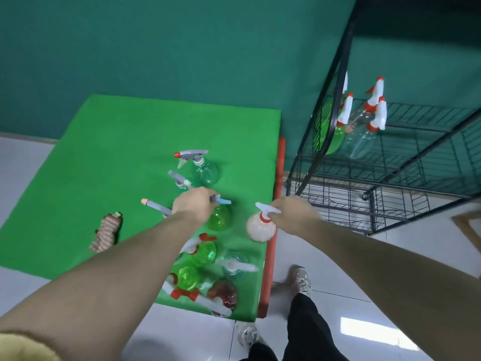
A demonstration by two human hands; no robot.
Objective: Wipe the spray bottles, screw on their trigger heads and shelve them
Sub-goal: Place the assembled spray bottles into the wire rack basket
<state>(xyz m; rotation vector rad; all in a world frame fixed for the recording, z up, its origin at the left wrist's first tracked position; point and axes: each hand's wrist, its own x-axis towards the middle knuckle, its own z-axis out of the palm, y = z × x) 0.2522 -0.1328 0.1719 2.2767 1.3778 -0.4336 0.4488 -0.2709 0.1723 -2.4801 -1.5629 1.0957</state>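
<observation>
The worktop [109,162], draped in bright green cloth, has its left and far parts bare, while the bottles crowd its right side up to the orange right edge [270,256]. White tiled floor [390,256] lies open between that edge and the black wire shelf rack [406,157] to the right, with room in front of the rack. On one rack shelf stand shelved spray bottles [364,121] with white-and-red trigger heads, green and clear. On the worktop a teal bottle [205,168] with a grey trigger stands farthest; nearer ones are green, one reddish, blurred. A striped brown cloth [105,231] lies apart at the left. The right hand [294,212] has its grip closed round the neck of a pale pinkish bottle [261,227] with a white trigger, held at the worktop's right edge. The left hand [195,201] curls its grip round a grey-blue trigger head [221,200] above a green bottle [220,217]. No writing is legible.
</observation>
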